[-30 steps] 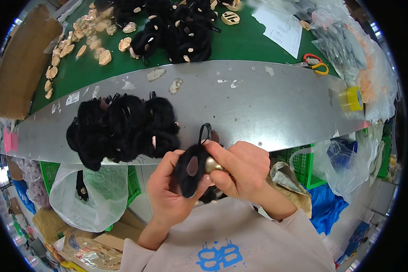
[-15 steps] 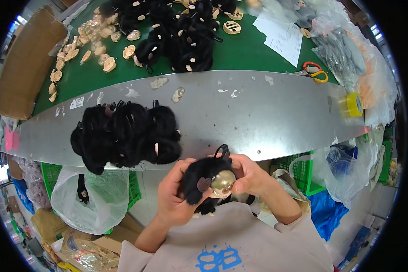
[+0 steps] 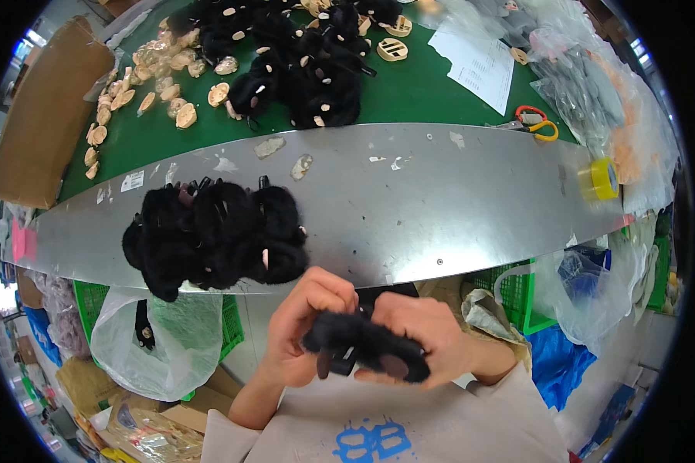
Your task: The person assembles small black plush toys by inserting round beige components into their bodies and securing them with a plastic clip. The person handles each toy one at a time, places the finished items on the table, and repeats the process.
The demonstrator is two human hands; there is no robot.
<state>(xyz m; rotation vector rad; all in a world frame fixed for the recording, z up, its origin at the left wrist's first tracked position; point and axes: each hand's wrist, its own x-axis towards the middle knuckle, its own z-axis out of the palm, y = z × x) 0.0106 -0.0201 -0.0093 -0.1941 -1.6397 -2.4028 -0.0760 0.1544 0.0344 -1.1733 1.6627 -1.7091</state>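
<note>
Close to my body, past the near edge of the metal table, both hands grip a small black plush toy (image 3: 371, 339). My left hand (image 3: 303, 328) is closed around its left end, and my right hand (image 3: 421, 328) wraps the right end. A brown ear shows at each end, with a dark strap-like piece near the middle. Its shiny gold face is out of sight now. On the metal table (image 3: 363, 201), to the left of my hands, several similar black plush toys (image 3: 216, 235) lie bunched together.
Beyond, a green surface (image 3: 409, 89) bears more black plush toys (image 3: 320, 77), beige plastic shells (image 3: 185, 116) and a paper sheet (image 3: 479, 65). Scissors (image 3: 544, 127) and yellow tape (image 3: 603, 179) lie right. A cardboard piece (image 3: 42, 116) stands left; a bag-lined green crate (image 3: 85, 309) sits below.
The plush toy has been turned, so its gold face no longer shows and its fur and ears point up at me. My right hand has moved down and closed over its end.
</note>
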